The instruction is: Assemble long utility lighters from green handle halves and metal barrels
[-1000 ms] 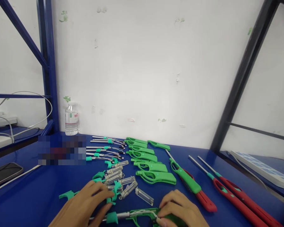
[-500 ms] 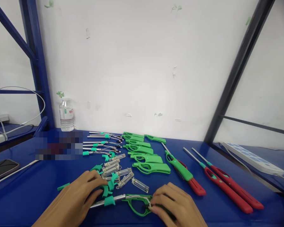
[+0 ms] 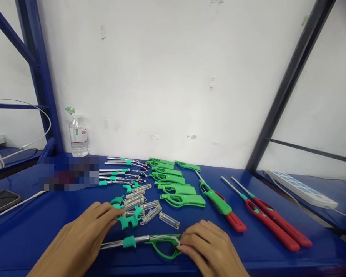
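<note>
A green handle shell (image 3: 164, 252) lies near the front edge, with a metal rod (image 3: 141, 239) and teal collar (image 3: 129, 242) extending left from it. My right hand (image 3: 209, 246) is closed on the shell's right part, fingertips at the white wires. My left hand (image 3: 83, 234) reaches to the loose teal pieces (image 3: 134, 217), its fingertips pressed together at one of them; whether it grips a piece is unclear. Behind them lie several clear fuel tanks (image 3: 169, 220).
Several green shells (image 3: 184, 200) and rod assemblies (image 3: 112, 178) lie behind. Red lighters (image 3: 272, 227) are at right, near a power strip (image 3: 302, 189). A bottle (image 3: 79, 136) and phone (image 3: 2, 202) stand and lie at left.
My left hand has moved slightly left and up at the teal pieces, a few of which have shifted. My right hand stays at the shell. The whole view has shifted slightly.
</note>
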Motion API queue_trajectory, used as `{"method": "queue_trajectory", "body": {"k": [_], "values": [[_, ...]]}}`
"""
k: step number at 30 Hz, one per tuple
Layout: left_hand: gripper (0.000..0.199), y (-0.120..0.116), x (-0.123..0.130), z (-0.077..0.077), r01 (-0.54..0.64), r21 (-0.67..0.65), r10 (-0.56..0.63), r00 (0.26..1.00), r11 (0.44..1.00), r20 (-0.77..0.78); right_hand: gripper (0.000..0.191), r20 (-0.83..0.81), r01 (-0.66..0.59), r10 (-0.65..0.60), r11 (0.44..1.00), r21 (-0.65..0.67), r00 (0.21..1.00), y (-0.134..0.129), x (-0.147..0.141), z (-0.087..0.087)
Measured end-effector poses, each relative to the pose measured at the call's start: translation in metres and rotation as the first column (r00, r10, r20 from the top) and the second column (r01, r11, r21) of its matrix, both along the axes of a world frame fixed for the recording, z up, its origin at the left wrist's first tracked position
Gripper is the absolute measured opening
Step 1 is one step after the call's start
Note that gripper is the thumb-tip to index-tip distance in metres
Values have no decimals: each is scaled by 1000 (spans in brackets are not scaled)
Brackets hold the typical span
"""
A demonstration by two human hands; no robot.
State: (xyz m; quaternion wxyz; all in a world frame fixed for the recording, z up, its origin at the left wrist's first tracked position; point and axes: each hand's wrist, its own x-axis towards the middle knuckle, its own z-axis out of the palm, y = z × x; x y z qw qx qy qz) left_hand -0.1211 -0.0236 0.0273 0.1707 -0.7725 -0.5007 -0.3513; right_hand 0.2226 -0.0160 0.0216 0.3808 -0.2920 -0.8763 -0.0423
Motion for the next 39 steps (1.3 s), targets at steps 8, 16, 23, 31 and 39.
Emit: {"method": "queue_trajectory", "body": {"k": [8, 16, 23, 31, 39], "values": [[40, -25, 51, 1, 297, -56, -301, 951, 953, -69, 39, 23, 17, -18, 1000, 21, 1000, -3, -1, 1], [52, -20, 80, -10, 283, -157, -305, 941, 946, -145, 34, -9, -6, 6, 1000, 10, 1000, -4, -2, -3], [48, -16, 76, -23, 273, -126, -290, 944, 954, -158, 30, -67, 1, -4, 999, -47, 998, -5, -3, -3], [45, -14, 78, -29, 288, -155, -306, 946, 945, -108, 30, -78, -10, 3, 996, -87, 997, -6, -3, -4], [32, -13, 86, -22, 344, -22, -344, 939, 939, 7, 25, -92, -31, 20, 993, -118, 996, -3, -1, -8]]}}
